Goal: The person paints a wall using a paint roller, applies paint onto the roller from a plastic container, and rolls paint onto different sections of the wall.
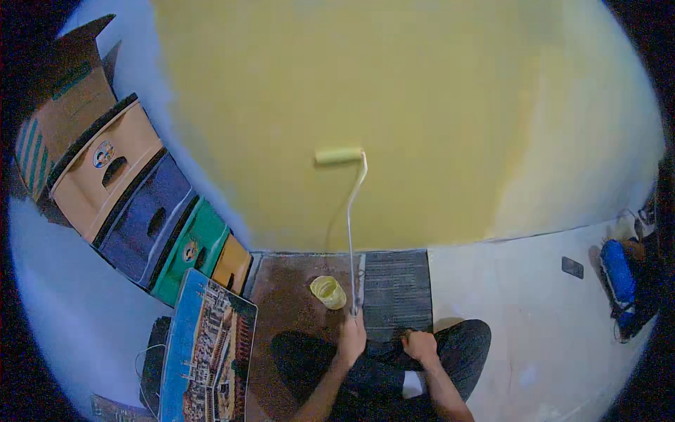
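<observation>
My left hand [352,338] grips the lower end of a long-handled paint roller [350,227]. The bent metal rod leads up to a pale yellow roller sleeve [339,155], which lies against the yellow-painted wall [422,116] or very close to it. Just left of the handle, a small tub [328,293] smeared with yellow paint stands on a brown floor covering [285,282]. Resting over my crossed, dark-trousered legs [461,348], my right hand [420,346] has its fingers curled, with nothing visible in it.
At left stand stacked drawers in orange, purple and green [176,245], with a cardboard box [79,100] on top. A picture panel [211,353] leans before them. A grey striped mat [398,290], a phone-like dark slab [572,267] and a blue bundle [618,271] lie on the floor.
</observation>
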`<state>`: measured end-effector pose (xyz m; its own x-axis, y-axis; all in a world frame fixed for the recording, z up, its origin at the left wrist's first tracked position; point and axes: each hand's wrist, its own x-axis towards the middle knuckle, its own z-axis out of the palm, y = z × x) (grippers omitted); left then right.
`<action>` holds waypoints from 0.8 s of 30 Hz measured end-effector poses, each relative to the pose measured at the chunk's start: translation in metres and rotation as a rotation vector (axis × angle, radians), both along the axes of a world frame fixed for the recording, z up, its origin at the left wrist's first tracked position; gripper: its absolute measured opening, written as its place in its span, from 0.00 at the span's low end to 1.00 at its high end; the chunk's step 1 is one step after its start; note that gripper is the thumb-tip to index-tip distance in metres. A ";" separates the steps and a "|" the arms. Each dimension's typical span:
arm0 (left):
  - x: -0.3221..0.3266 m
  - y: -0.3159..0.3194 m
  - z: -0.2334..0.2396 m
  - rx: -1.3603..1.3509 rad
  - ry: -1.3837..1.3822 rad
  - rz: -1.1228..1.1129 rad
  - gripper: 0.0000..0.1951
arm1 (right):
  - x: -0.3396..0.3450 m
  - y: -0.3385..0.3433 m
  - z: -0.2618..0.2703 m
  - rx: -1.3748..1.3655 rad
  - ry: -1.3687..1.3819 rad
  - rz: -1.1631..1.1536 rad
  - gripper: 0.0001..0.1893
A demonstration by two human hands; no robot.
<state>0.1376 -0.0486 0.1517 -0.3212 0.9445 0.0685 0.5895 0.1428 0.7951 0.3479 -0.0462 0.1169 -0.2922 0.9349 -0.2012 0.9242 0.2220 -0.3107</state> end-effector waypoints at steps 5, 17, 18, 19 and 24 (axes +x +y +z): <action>0.015 -0.074 -0.045 -0.089 0.088 -0.031 0.18 | 0.008 -0.002 -0.007 -0.005 -0.051 0.046 0.17; 0.000 -0.043 -0.029 0.037 0.202 -0.058 0.22 | 0.000 0.003 -0.025 0.077 -0.017 0.070 0.17; -0.001 -0.030 -0.015 -0.027 0.049 -0.051 0.22 | 0.001 0.001 -0.021 0.084 -0.014 0.052 0.17; -0.002 -0.012 0.012 -0.092 -0.103 -0.044 0.23 | 0.003 0.000 -0.016 0.090 -0.011 0.034 0.17; 0.003 0.034 0.095 0.218 -0.072 -0.030 0.21 | 0.007 -0.002 -0.007 0.094 0.036 0.002 0.18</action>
<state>0.1403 -0.0148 0.2466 -0.3042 0.9192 0.2499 0.5318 -0.0538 0.8451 0.3547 -0.0485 0.1098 -0.2998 0.9485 -0.1020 0.9122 0.2538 -0.3217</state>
